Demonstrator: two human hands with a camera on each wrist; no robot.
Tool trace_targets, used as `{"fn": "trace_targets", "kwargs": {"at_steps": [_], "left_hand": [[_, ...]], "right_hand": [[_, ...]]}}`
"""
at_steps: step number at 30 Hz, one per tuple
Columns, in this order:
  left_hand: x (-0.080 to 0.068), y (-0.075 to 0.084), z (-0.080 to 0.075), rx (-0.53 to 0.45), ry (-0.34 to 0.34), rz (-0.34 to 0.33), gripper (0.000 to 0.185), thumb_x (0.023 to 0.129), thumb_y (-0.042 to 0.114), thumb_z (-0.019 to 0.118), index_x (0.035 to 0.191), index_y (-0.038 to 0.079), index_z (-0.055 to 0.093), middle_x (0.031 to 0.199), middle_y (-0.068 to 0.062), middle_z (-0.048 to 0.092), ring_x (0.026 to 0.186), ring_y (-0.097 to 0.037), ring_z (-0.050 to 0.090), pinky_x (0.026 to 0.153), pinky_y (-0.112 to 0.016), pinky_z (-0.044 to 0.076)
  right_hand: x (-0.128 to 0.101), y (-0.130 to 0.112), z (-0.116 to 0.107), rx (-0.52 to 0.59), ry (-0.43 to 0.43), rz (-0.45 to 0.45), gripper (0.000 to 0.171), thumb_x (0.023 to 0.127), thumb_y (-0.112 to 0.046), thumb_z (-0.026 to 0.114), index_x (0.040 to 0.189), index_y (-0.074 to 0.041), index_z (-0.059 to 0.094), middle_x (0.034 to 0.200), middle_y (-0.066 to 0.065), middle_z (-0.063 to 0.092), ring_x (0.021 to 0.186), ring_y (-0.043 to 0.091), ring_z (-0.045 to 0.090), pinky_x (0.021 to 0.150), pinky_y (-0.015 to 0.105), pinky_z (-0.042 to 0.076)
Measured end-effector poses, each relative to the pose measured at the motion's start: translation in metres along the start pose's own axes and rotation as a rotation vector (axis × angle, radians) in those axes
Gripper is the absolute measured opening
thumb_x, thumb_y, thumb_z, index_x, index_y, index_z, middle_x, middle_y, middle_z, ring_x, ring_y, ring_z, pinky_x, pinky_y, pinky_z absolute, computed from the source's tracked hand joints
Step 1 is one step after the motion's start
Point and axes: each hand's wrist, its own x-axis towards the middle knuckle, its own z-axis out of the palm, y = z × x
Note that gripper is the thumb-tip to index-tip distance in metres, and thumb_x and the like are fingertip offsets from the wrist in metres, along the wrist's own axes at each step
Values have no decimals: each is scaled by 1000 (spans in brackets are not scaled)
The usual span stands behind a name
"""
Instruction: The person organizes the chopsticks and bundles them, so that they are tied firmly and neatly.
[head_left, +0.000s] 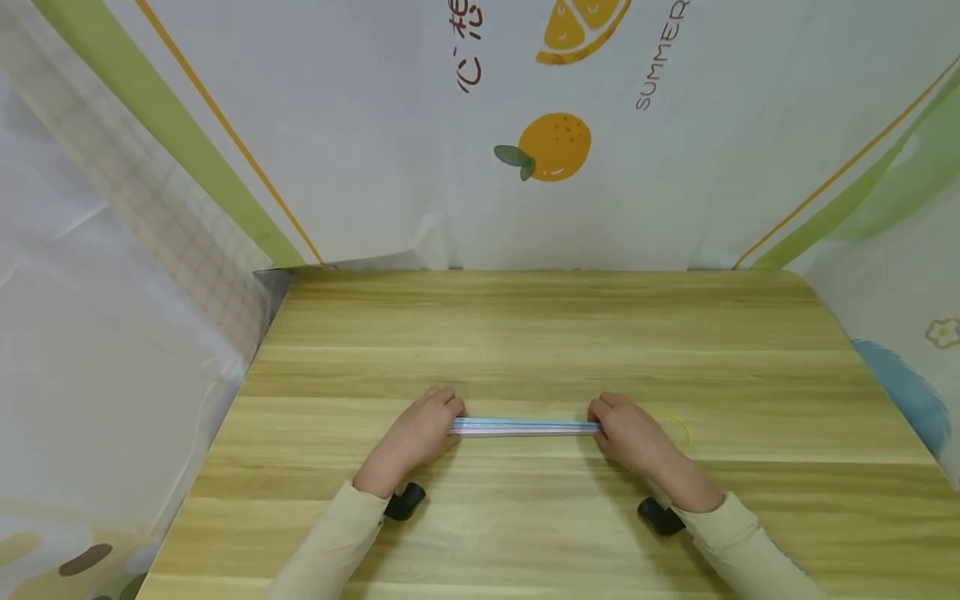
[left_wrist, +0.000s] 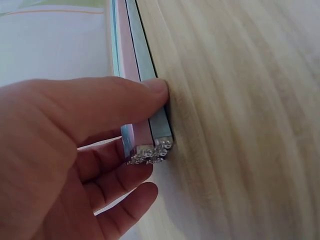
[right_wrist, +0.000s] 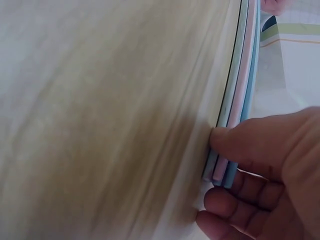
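Pastel straws [head_left: 525, 427], blue and pink, are held as one bundle lying flat on the desk [head_left: 540, 333], running left to right near the front middle. One end is pinched by the left hand [head_left: 416, 433], the other by the right hand [head_left: 630, 433], so the bundle is kept level and together between them. In the left wrist view the thumb [left_wrist: 125, 100] is laid over the top of the straws [left_wrist: 145, 135] and the fingers are curled beneath, with the cut ends showing just past the grip; something glittery is seen at those ends, though what it is cannot be told. In the right wrist view the same is mirrored: the thumb [right_wrist: 240, 142] is pressed on the straws [right_wrist: 235, 115] close to their ends, the fingers tucked under. Both grips are judged to be set at the very tips so that the ends can be squared against each other and nothing rolls loose. A thin yellow band [head_left: 678, 429] is seen on the desk just right of the right hand, touching nothing. Cream sleeves [head_left: 330, 542] are worn, with a dark camera mount at each wrist. Pale wood grain covers the desk, and it is walled on three sides by a white sheet [head_left: 525, 125] printed with oranges, green stripes and lettering.
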Motion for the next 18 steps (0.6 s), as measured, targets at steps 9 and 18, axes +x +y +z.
{"fn": "trace_targets", "kwargs": {"at_steps": [9, 18], "left_hand": [[1, 2, -3, -65, -27, -18, 23, 77, 8, 78, 90, 7, 59, 89, -3, 60, 85, -19, 55, 74, -33, 50], [0, 3, -3, -48, -44, 2, 20, 79, 8, 75, 92, 5, 61, 95, -5, 62, 86, -20, 56, 75, -34, 50]], "right_hand": [[1, 0, 1, -4, 3, 7, 21, 72, 0, 75, 75, -10, 56, 73, -3, 48, 69, 13, 47, 61, 28, 44], [1, -1, -1, -6, -19, 10, 18, 72, 1, 72, 76, -8, 58, 72, -2, 51, 67, 14, 49, 60, 29, 45]]}}
